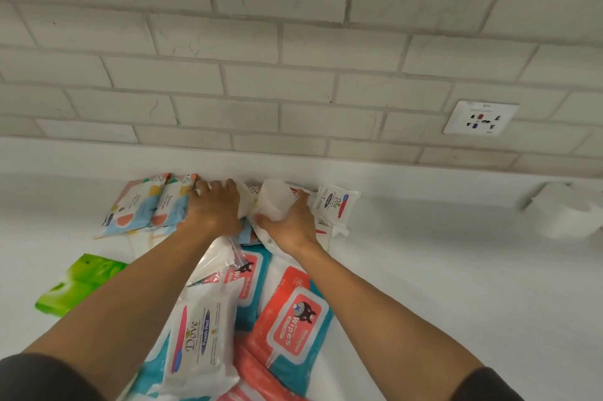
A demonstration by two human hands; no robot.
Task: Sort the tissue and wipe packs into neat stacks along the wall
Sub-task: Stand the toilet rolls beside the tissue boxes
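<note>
My left hand [213, 208] lies palm down on packs near the wall, its fingers touching the right one of two pastel tissue packs [169, 205]. My right hand [290, 224] grips a white soft pack [275, 201] that stands tilted against the wall. A small Dove pack [336, 203] leans at the wall just right of it. Nearer to me lie a large Dove wipe pack [197, 342], a red-and-teal wipes pack [295, 322] and another teal one [251, 280], overlapping in a loose pile. A green tissue pack [80, 283] lies alone at the left.
The packs sit on a white counter [440, 286] that ends at a white brick wall [293, 58]. A wall socket [481, 118] is at the right. A white paper roll [567, 211] lies at the far right by the wall.
</note>
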